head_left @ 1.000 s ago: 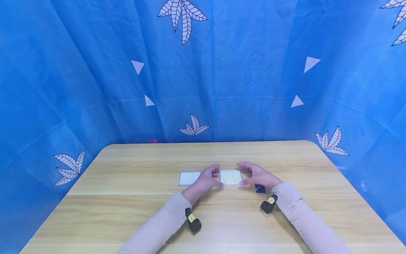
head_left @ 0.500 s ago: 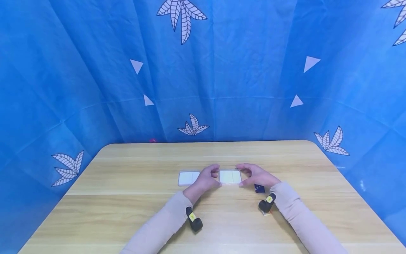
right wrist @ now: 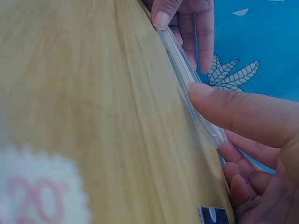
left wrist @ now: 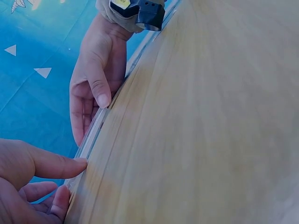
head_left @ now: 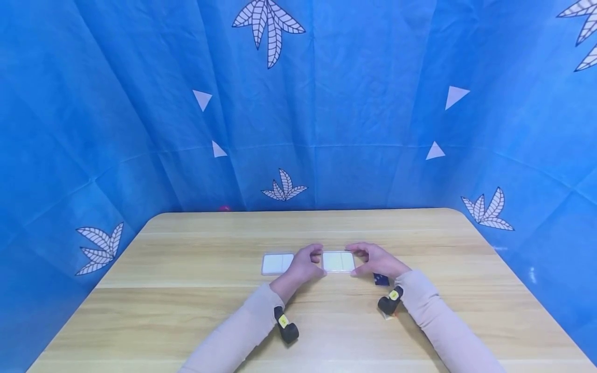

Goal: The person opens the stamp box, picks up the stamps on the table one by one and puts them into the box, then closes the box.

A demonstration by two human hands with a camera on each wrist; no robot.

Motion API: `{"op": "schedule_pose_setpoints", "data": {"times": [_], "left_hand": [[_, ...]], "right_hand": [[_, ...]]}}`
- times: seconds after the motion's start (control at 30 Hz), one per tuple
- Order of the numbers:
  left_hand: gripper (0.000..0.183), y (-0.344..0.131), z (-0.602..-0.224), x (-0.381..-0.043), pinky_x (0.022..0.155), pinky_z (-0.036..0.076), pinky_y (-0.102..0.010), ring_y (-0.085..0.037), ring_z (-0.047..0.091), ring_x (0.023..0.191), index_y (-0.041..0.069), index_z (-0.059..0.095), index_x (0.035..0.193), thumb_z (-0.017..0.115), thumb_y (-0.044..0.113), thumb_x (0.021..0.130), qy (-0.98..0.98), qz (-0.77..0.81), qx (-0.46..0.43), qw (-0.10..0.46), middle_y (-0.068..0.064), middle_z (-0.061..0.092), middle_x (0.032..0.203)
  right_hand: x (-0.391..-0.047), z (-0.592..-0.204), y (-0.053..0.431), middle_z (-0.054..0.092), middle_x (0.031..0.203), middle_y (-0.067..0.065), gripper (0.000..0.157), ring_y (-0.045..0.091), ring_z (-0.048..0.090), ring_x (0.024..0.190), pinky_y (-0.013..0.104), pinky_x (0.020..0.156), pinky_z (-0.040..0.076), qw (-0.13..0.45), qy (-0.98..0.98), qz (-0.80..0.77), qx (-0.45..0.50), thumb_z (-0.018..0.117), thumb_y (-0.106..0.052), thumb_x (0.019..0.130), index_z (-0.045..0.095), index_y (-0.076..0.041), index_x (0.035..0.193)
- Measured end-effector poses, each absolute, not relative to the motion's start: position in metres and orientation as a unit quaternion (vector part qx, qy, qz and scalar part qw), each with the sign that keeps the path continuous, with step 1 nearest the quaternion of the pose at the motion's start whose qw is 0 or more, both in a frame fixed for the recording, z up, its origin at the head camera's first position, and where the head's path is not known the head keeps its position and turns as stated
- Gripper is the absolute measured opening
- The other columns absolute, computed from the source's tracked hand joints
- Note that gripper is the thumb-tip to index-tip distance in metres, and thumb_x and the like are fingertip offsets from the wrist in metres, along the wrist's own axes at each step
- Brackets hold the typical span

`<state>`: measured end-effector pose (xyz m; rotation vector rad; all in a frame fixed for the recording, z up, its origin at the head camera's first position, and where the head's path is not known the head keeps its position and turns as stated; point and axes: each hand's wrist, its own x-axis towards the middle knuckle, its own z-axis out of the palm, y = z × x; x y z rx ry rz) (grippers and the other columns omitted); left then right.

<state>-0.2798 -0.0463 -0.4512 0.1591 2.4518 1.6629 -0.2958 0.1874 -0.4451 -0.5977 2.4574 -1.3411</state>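
Toward the far half of the worktop (head_left: 186,311), clear case (head_left: 338,261) with white inside lies flat between both hands. Left hand (head_left: 305,264): grip narrow, thumb and fingers pinching its left end. Right hand (head_left: 379,259): same grip on the right end, thumb on near edge, fingers at far side. Second case (head_left: 274,263), similar, just left of left hand. Dark blue piece (head_left: 381,280) near right hand; scalloped paper (right wrist: 42,191) with pink "20" under right wrist, blurred. Blue curtain (head_left: 364,77) behind.

A pink "20" (right wrist: 37,200) – blurred but legible – stands on a white scalloped slip (right wrist: 46,179).
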Motion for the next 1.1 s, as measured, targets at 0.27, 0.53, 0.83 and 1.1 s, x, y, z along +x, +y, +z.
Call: {"op": "schedule_pose_setpoints", "data": {"times": [0.27, 0.53, 0.83, 1.1], "left_hand": [[0.067, -0.0477, -0.4499, -0.2782, 0.087, 0.050, -0.029, -0.019, 0.053, 0.101, 0.002, 0.053, 0.128, 0.074, -0.010, 0.066, 0.827, 0.553, 0.058, 0.085, -0.006, 0.060, 0.119], [0.068, -0.0495, -0.4505, -0.2778, 0.089, 0.050, -0.032, -0.023, 0.053, 0.106, 0.004, 0.054, 0.128, 0.075, -0.010, 0.065, 0.814, 0.570, 0.059, 0.092, -0.006, 0.060, 0.121], [0.066, -0.0490, -0.4504, -0.2776, 0.087, 0.051, -0.032, -0.023, 0.053, 0.105, 0.004, 0.055, 0.126, 0.075, -0.011, 0.064, 0.810, 0.577, 0.057, 0.092, -0.006, 0.060, 0.119], [0.066, -0.0483, -0.4524, -0.2799, 0.084, 0.051, -0.029, -0.022, 0.053, 0.104, 0.005, 0.056, 0.125, 0.075, -0.011, 0.064, 0.811, 0.575, 0.056, 0.091, -0.005, 0.060, 0.118]], "right_hand": [[-0.2953, -0.4464, 0.1880, 0.054, 0.128, 0.019, 0.065, 0.035, 0.049, 0.117, 0.052, 0.102, 0.039, 0.136, 0.841, -0.478, -0.214, 0.079, -0.010, 0.073, 0.050, 0.003, 0.130], [-0.2951, -0.4462, 0.1894, 0.055, 0.125, 0.019, 0.060, 0.034, 0.051, 0.113, 0.049, 0.098, 0.042, 0.135, 0.841, -0.473, -0.224, 0.078, -0.010, 0.073, 0.053, 0.003, 0.126], [-0.2961, -0.4482, 0.1897, 0.058, 0.122, 0.015, 0.057, 0.029, 0.052, 0.111, 0.041, 0.096, 0.044, 0.143, 0.841, -0.472, -0.221, 0.078, -0.012, 0.073, 0.055, 0.001, 0.124], [-0.2966, -0.4479, 0.1898, 0.056, 0.122, 0.017, 0.057, 0.032, 0.050, 0.111, 0.049, 0.097, 0.041, 0.130, 0.846, -0.468, -0.219, 0.078, -0.009, 0.073, 0.055, 0.002, 0.124]]}}
